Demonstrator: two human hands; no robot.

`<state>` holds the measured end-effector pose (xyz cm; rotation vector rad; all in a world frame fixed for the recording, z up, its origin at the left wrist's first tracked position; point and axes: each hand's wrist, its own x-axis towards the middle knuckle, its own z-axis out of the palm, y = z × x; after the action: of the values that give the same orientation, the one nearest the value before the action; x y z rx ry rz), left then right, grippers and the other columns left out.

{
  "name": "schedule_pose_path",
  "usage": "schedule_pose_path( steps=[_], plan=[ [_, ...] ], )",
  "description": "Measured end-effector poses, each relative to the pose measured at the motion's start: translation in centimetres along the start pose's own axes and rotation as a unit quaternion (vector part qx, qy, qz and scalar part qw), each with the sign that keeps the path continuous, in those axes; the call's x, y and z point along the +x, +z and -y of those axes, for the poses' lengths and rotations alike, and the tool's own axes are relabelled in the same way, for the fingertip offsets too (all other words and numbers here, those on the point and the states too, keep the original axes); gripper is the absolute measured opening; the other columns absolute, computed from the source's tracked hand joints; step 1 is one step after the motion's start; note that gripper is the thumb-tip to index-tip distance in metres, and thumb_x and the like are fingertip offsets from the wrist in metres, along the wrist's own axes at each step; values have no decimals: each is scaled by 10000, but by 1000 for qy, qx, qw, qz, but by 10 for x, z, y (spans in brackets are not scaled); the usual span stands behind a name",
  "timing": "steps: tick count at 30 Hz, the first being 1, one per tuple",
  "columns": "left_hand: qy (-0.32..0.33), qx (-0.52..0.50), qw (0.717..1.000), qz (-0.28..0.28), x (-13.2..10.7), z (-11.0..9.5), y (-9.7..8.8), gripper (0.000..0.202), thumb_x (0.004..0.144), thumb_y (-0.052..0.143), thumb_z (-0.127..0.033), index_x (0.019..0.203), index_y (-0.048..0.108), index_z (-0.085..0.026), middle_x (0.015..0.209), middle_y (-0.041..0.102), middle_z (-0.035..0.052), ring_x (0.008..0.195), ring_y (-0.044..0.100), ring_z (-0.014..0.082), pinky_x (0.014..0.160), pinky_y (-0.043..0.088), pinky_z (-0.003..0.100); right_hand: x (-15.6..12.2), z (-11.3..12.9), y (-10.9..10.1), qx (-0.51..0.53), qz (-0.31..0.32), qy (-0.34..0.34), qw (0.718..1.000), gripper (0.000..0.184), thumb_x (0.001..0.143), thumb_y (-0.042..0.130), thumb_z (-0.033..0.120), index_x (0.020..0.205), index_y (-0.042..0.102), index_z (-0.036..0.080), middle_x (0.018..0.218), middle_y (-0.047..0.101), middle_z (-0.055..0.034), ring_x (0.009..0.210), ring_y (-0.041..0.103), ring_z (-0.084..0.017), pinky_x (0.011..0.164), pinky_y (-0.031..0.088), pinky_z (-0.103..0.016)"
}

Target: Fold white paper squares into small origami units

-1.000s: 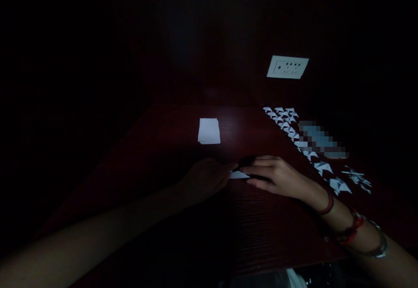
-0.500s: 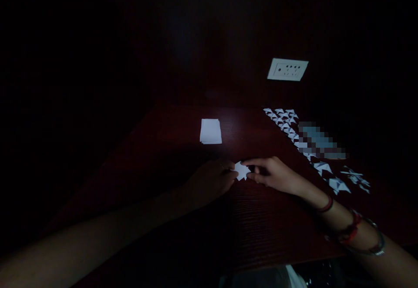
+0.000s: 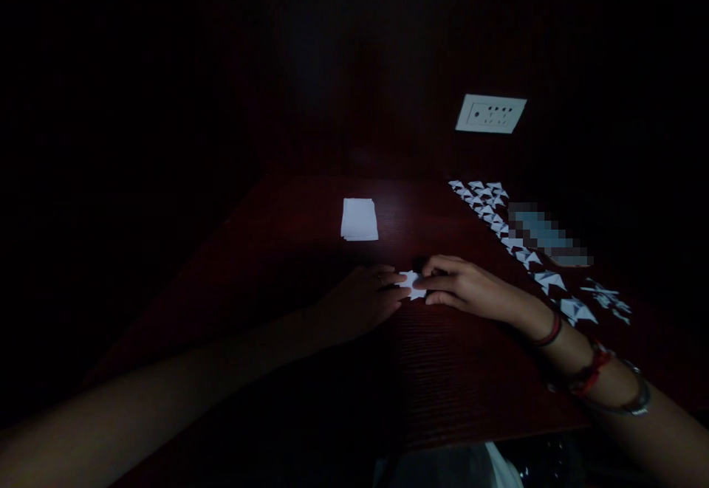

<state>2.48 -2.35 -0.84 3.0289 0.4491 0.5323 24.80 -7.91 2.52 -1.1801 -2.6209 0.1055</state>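
Observation:
A small white folded paper (image 3: 410, 279) with pointed corners lies on the dark red table between my hands. My left hand (image 3: 362, 302) grips its left side, fingers pointing right; this hand is in deep shadow and wears a ring. From the right, my right hand (image 3: 468, 289) has its fingers on the same paper, with one fingertip pressing over its face and the thumb at the near edge. Parts of the paper are hidden under the fingertips. Beyond the hands lies a stack of white paper sheets (image 3: 360, 219).
Several folded white paper shapes (image 3: 490, 213) run in rows down the table's right side. Beside them lies a pixelated bluish object (image 3: 546, 233). Nearer are thin white paper scraps (image 3: 606, 297). A power socket (image 3: 490, 114) is on the back wall. The surroundings are very dark.
My right hand's fingers have shifted left, from the paper's edges onto its face. My left fingers now lie further over the paper, which shows less. The view has shifted slightly.

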Motion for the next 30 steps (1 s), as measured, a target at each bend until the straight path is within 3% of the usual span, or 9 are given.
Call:
schedule_pose_path(
  steps=[6, 16, 24, 30],
  plan=[
    [11, -21, 999, -22, 2, 0, 0, 246, 882, 383, -236, 1103, 490, -217, 1105, 518, 29, 1039, 449, 156, 875, 347, 328, 2, 0, 3, -59, 2, -31, 998, 282, 839, 419, 346, 970, 607, 182, 877, 543, -58, 827, 493, -154, 759, 399, -315],
    [12, -43, 999, -24, 0, 4, 7, 247, 889, 366, -231, 1102, 490, -211, 1179, 489, 10, 1138, 370, 163, 947, 305, 347, 1, 0, 1, -43, 8, -46, 998, 305, 832, 423, 374, 978, 601, 175, 898, 561, -65, 846, 492, -156, 779, 380, -315],
    [18, -52, 998, -33, 0, 7, 12, 251, 890, 371, -225, 1120, 467, -200, 1143, 522, 0, 1153, 357, 154, 968, 296, 341, 2, 2, 4, -91, 24, -34, 995, 282, 862, 379, 333, 923, 590, 157, 842, 564, -49, 801, 468, -160, 747, 354, -311],
    [30, -49, 998, -29, -1, 7, 10, 258, 893, 373, -244, 1134, 452, -197, 1174, 492, 10, 1168, 337, 160, 980, 283, 336, 5, 2, 5, -18, 13, -5, 1000, 255, 873, 362, 282, 874, 578, 147, 799, 535, -47, 754, 477, -134, 740, 374, -277]
  ],
)
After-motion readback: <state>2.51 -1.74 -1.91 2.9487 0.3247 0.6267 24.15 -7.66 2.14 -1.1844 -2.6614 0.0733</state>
